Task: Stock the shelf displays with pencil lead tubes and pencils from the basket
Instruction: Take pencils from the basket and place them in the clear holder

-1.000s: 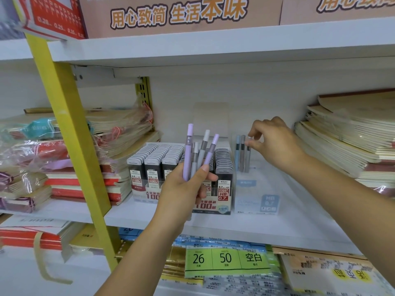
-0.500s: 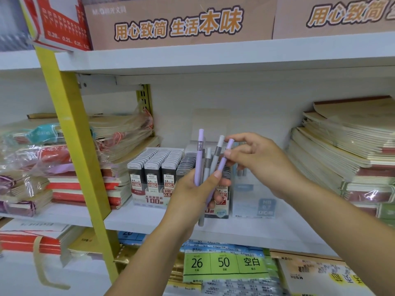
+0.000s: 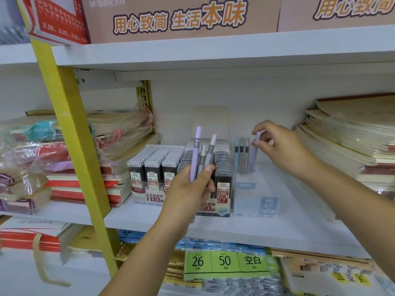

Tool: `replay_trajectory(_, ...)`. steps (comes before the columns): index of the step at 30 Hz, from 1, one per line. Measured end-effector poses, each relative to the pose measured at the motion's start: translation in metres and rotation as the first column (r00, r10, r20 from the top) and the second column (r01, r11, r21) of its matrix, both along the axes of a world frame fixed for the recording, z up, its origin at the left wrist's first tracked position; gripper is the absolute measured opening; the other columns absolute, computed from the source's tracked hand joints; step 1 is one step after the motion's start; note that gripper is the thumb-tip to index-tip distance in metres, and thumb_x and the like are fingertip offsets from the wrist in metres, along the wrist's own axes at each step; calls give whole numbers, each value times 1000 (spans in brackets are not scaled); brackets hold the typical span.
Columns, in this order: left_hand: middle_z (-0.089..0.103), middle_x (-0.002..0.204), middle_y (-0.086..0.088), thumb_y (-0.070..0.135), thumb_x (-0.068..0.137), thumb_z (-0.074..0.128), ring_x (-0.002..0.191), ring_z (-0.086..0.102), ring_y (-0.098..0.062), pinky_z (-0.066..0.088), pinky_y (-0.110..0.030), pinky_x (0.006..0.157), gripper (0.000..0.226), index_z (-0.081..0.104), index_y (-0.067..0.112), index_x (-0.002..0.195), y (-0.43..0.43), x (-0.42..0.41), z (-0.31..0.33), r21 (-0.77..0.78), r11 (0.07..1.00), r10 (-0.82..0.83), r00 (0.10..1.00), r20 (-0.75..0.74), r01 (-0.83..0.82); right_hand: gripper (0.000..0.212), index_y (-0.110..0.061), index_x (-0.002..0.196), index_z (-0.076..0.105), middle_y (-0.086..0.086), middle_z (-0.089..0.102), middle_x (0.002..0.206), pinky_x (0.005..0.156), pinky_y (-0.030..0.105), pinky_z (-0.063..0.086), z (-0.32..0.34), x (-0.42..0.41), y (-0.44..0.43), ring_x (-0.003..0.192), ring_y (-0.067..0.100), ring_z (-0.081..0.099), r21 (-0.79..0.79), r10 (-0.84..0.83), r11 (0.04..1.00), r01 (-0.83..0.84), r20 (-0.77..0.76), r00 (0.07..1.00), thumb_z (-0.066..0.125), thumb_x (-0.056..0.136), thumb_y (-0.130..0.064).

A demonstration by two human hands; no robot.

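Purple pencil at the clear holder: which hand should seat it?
Right. The right hand pinches the purple pencil, its tip down at the clear holder beside three standing pencils; the left hand is full, gripping three spare pencils.

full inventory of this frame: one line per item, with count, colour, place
held pencils: three, one purple and two grey, in left hand
purple pencil: one, in right hand, tip down at clear holder
standing pencils: three, blue and greyish, in clear holder
clear holder: one, transparent, on shelf
lead tubes: several rows, dark with grey caps, left of holder
left notebooks: stacks, plastic-wrapped, shelf left
right notebooks: stacks, cream, shelf right
yellow post: one, left
boxes: two, tan, top shelf
green card: one, below shelf
left hand: grips three pencils
right hand: pinches purple pencil
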State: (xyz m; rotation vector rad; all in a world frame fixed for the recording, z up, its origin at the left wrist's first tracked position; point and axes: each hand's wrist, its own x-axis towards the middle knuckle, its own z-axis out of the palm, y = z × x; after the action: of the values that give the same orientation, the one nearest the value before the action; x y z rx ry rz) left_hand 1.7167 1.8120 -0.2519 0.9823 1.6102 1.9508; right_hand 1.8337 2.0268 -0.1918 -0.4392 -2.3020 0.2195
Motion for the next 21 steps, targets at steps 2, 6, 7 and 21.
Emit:
replay_trajectory(2, 61, 60, 6, 34, 101, 56, 42, 36, -7, 32, -18, 41, 26, 64, 10, 108, 0, -1, -1, 1, 1000, -4, 1000, 6, 4, 14, -18, 107, 58, 2, 65, 87, 70, 36, 46, -4, -2, 1, 87, 22, 59, 26, 3, 1000, -3, 19, 1000, 61, 93, -17)
replay_trajectory(6, 62, 61, 5, 34, 100, 57, 42, 37, -7, 32, -20, 42, 24, 66, 13, 104, 0, -3, -2, -1, 1000, -6, 1000, 4, 6, 18, -18, 104, 54, 1, 67, 79, 66, 34, 43, -1, -4, 5, 82, 21, 58, 39, -6, 999, 5, 10, 1000, 64, 90, -18)
replay_trajectory(7, 63, 62, 5, 35, 99, 57, 43, 38, -7, 33, -20, 43, 24, 67, 14, 103, 0, -3, -2, -2, 1000, -3, 1000, 2, 3, 21, -19, 105, 51, 1, 66, 77, 65, 33, 43, 0, -4, 6, 79, 20, 57, 38, -9, 999, 9, 13, 1000, 65, 90, -18)
replay_trajectory(21, 69, 77, -7, 51, 85, 67, 49, 43, -11, 41, -26, 51, 23, 76, 30, 86, -6, -2, 2, -20, 999, -27, 1000, -13, 27, 28, -12, 114, 66, 11, 63, 108, 84, 34, 34, -4, -14, 1, 107, 29, 45, 211, -273, 944, 252, 75, 959, 65, 90, -27)
